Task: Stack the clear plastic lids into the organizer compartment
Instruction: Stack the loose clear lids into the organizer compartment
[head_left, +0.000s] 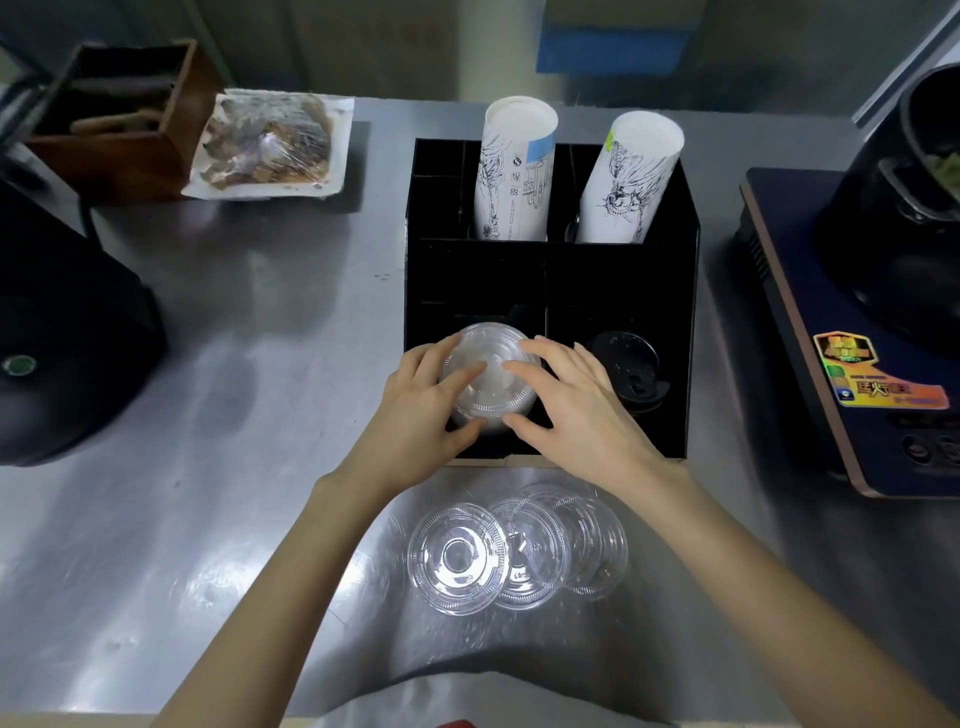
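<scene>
Currently both hands, my left hand (431, 400) and right hand (576, 405), cup a stack of clear lids (485, 374) over the organizer (691, 332)'s front-left compartment. More loose lids (514, 551) lie on the bench (260, 364) just in front of the organizer. Risk: uneven release tilts the stack against the divider. Compartment floor is hidden; stack count unreadable.
</scene>
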